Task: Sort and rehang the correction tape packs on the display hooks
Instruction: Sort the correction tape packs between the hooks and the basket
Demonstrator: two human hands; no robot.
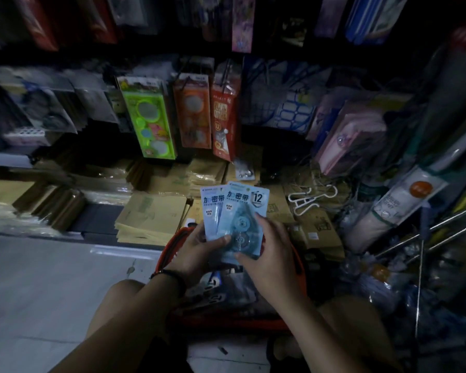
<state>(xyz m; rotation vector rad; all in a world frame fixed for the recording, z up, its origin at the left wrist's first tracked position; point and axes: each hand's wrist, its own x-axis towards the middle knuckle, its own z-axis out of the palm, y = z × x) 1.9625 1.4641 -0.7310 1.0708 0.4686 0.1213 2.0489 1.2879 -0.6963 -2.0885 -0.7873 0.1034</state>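
The left hand [197,251] grips two light-blue correction tape packs [213,203] at their lower left, with the thumb laid across the front. The packs are upright and fanned, the right one overlapping the left. The right hand [269,251] grasps the lower right corner of the front pack, fingers curled round its edge. Both hands hold the packs above a red basket [170,246] set between the person's knees. The basket holds more packaged goods [221,289], too dim to identify.

Surroundings, left to right:
- Stacks of brown envelopes [151,216] lie flat behind the basket.
- A green pack [148,117], an orange pack [193,109] and a red pack [223,114] hang side by side above the envelopes.
- White plastic hangers [311,196] lie on the paper goods, right of the held packs.
- Metal rods [441,230] project from the crowded right-hand display.

The floor [51,278] is pale tile. The room is dim, and hanging stock fills the wall ahead.
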